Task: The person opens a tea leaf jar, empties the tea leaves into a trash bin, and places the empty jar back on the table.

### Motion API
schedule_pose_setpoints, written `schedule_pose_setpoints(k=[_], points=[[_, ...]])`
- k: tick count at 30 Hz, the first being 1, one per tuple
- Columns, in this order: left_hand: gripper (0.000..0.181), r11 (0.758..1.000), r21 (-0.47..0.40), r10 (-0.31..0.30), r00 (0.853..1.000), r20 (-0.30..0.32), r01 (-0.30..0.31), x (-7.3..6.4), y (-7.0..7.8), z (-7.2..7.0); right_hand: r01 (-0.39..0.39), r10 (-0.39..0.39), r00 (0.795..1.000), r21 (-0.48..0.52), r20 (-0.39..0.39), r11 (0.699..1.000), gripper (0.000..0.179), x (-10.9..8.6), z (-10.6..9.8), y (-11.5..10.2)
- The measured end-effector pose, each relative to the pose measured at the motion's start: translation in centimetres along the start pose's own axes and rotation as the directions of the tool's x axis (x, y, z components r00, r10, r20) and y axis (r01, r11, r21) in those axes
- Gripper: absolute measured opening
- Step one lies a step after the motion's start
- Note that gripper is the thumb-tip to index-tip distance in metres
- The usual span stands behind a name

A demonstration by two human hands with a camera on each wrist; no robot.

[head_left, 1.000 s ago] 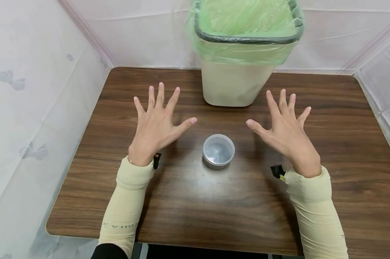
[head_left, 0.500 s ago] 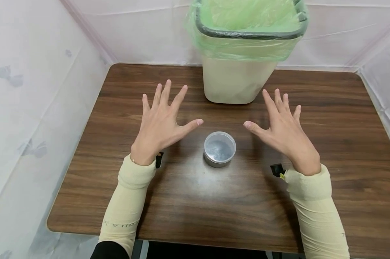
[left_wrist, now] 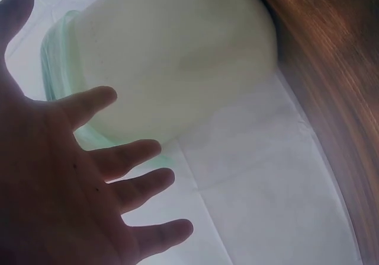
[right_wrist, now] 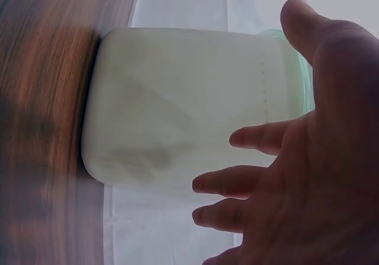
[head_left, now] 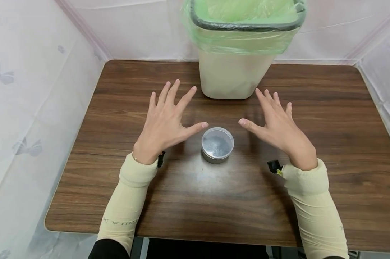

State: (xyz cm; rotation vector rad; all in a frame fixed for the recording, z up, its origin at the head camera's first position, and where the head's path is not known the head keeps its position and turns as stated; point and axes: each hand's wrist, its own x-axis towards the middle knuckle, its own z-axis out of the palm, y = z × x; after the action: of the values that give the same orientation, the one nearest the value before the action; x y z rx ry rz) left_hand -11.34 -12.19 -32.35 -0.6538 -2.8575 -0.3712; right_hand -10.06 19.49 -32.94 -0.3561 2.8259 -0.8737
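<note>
In the head view a small round clear plastic tub [head_left: 218, 144] stands on the wooden table between the two hands. My left hand [head_left: 165, 120] hovers to its left with fingers spread, the thumb tip near the rim. On the other side my right hand [head_left: 279, 127] is held above the table, fingers also spread and thumb pointing at the tub. Neither hand holds anything. Behind them stands a cream bin [head_left: 235, 73] lined with a green plastic bag [head_left: 243, 43]. Both wrist views show an open palm before the bin; the tub is not seen there.
The brown wooden table [head_left: 214, 212] has rounded corners. White sheeting [head_left: 133, 32] lines the wall behind it and both sides. The bin sits at the table's back edge.
Both hands have moved inward towards the tub, the left to the right and the right to the left. The head view has shifted slightly. The tub appears to stay put.
</note>
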Motion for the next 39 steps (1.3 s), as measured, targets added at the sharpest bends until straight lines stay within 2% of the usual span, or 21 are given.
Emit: schedule_pose_setpoints(k=[16,26,39], points=[[0.098,0.998,-0.046,0.049,0.997,0.062,-0.046,0.0,0.5,-0.1,0.02,-0.02,0.999,-0.001,0.028,1.0,0.097,0.2,0.3,-0.4],[0.097,0.99,-0.124,0.088,0.988,0.126,-0.073,0.0,0.9,0.4,0.052,-0.052,0.998,0.002,0.027,0.999,0.096,0.3,0.2,-0.3],[0.098,0.987,-0.108,0.133,0.984,0.115,-0.121,-0.1,1.3,0.7,0.079,-0.079,0.996,-0.011,0.041,0.997,0.096,0.3,0.4,-0.5]])
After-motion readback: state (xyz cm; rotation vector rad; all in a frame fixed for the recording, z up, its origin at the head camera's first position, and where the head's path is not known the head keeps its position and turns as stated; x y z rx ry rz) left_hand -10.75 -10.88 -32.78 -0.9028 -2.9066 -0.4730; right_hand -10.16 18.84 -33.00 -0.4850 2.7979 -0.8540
